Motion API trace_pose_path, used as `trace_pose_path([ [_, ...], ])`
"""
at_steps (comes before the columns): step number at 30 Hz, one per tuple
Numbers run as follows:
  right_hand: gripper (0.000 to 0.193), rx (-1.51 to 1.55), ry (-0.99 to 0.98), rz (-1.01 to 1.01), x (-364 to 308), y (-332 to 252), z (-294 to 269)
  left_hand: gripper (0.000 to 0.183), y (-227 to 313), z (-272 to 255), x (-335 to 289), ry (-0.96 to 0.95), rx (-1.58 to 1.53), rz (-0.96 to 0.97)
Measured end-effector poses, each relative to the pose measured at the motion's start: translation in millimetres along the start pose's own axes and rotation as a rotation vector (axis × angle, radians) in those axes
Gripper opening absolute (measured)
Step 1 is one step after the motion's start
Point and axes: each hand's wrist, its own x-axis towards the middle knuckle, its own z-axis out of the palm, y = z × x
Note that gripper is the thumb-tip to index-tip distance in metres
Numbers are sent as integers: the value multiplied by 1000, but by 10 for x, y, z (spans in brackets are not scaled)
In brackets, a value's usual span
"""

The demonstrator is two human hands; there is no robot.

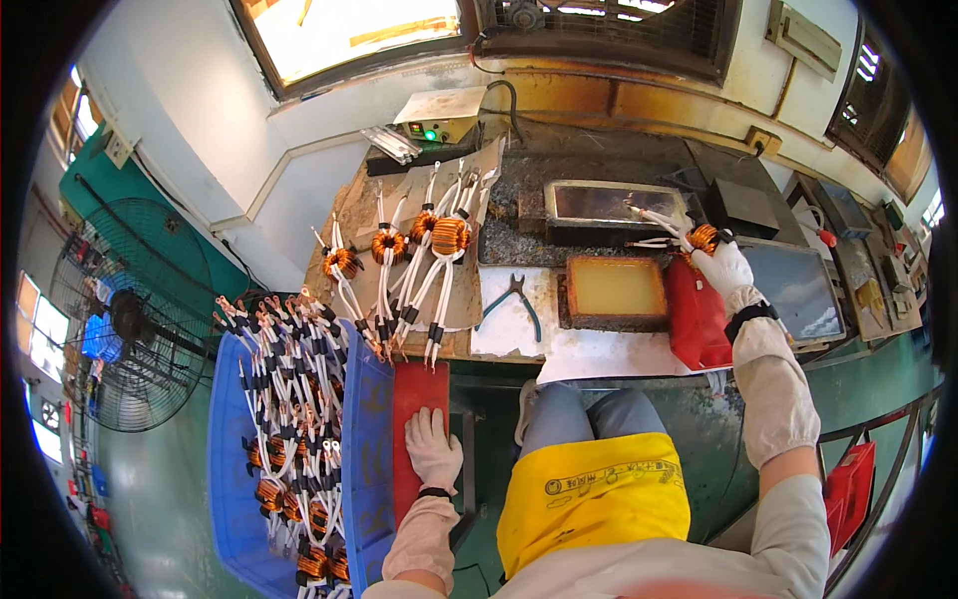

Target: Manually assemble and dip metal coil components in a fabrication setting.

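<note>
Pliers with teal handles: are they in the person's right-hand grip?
No, the pliers lie on the white sheet, while the right-hand grip holds a copper-wound coil.

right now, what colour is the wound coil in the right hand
The wound coil is copper-orange, best seen in the head view.

The right hand (725, 270) is covering part of the copper-wound coil (704, 238). The left hand (433, 449) is concealing its own palm. The lower edge is cutting off the blue crate (369, 449), where piled coils (271, 494) are overlapping and defeating a count. 1 reddish blur (679, 590) is intruding at the lower edge, its identity escaping determination.
</note>
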Motion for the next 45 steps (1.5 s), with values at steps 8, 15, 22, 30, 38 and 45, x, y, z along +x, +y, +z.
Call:
trace_pose_path([
  [8, 63, -67, -79, 5, 165, -29, 20, 61, 12, -24, 23, -9, 13, -8],
  [15, 62, -84, -119, -35, 176, -72, -51, 63, 9, -15, 27, -52, -6, -15],
  [22, 64, -199, -180, -5, 249, -79, -13, 64, -17, -66, -45, -47, 4, -11],
  [30, 48, 33, -307, 11, 532, 274, -17, 63, 111, -157, 191, -92, -43, -24],
  [38, 49, -198, -205, -186, 949, 824, 284, 70, 88, -52, 118, -39, -30, -24],
  [45, 57, -227, -249, -139, 735, 571, 160, 66, 71, -113, 137, -58, -66, -45],
])
